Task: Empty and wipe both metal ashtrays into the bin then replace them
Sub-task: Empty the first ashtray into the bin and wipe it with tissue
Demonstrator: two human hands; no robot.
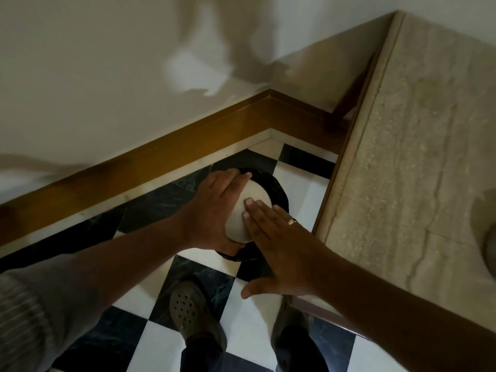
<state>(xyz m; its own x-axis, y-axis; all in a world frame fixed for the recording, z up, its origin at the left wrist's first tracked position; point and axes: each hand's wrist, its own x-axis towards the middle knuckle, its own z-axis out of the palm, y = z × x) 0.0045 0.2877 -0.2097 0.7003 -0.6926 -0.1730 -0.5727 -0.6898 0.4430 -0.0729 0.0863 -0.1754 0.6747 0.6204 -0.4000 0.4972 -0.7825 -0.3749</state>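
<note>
We tap a round pale metal ashtray (248,212) out over the black bin.

Nearest us, a grey perforated clog (191,315) stands on the chequered floor just short of the black round bin (279,194). Above the bin, our left hand (214,210) grips the upturned ashtray by its rim, while our right hand (279,251) lies flat and open, fingertips on its base. If we tap off-centre, we judge the ash could spill past the bin. Beside it runs the beige stone counter (418,146).
</note>
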